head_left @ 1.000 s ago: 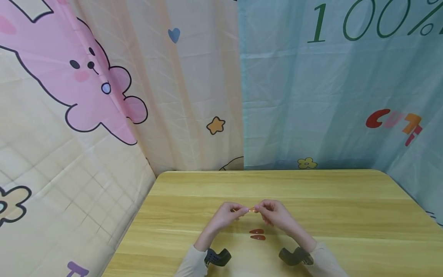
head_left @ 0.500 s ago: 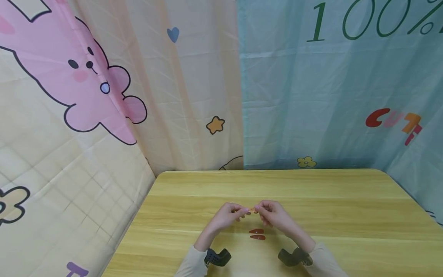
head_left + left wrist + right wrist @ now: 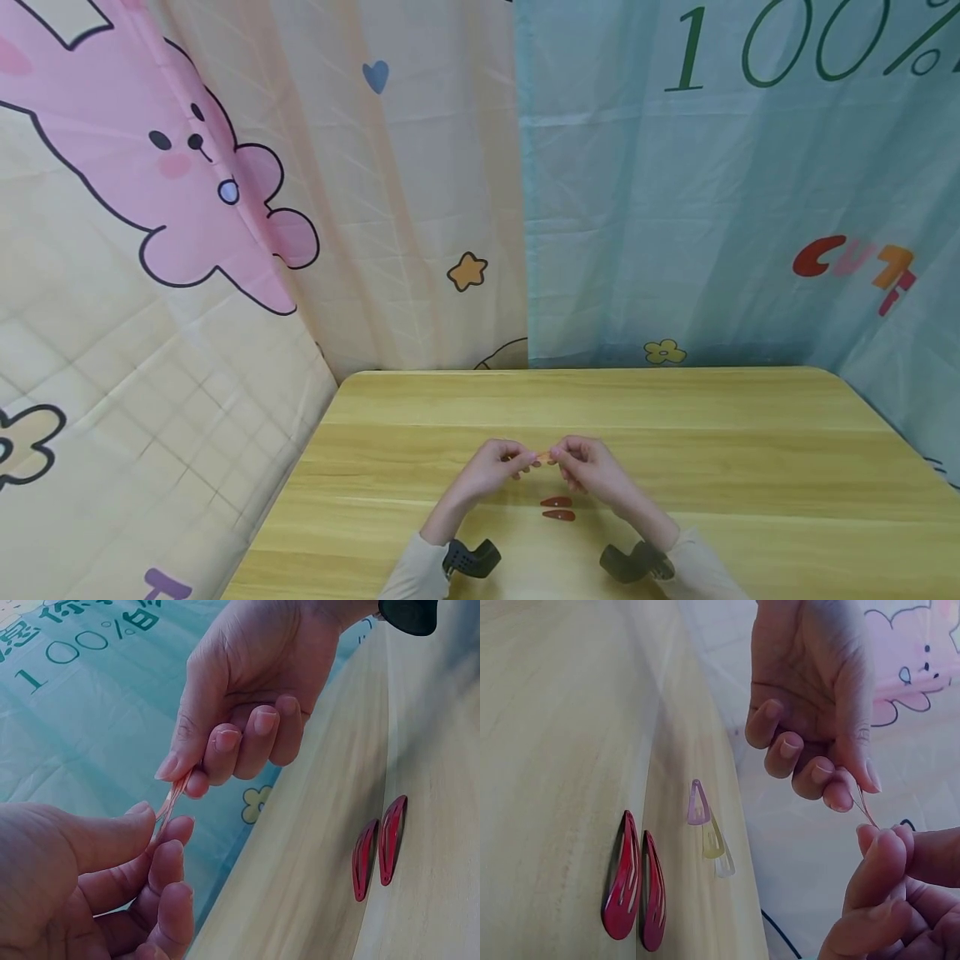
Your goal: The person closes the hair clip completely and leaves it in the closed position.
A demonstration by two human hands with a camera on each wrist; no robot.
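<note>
Over the table, an orange hair clip is stretched between both hands, one end in each. The left hand pinches one end between thumb and index finger, its other fingers curled below. From the opposite side the right hand pinches the other end the same way. The left wrist view shows the orange clip as slim strips, with fingertips covering both ends. Below the hands, two glossy red snap hair clips lie side by side on the wood; the right wrist view shows the red clips close up.
Small purple, yellow and whitish hair clips lie beyond the red ones near the table edge. The wooden table is backed by a printed blue curtain. Dark wrist cameras sit on both wrists.
The right hand has shifted slightly left and down, and the orange clip has turned a little between the fingers. The left hand keeps its hold; the red clips have not moved.
</note>
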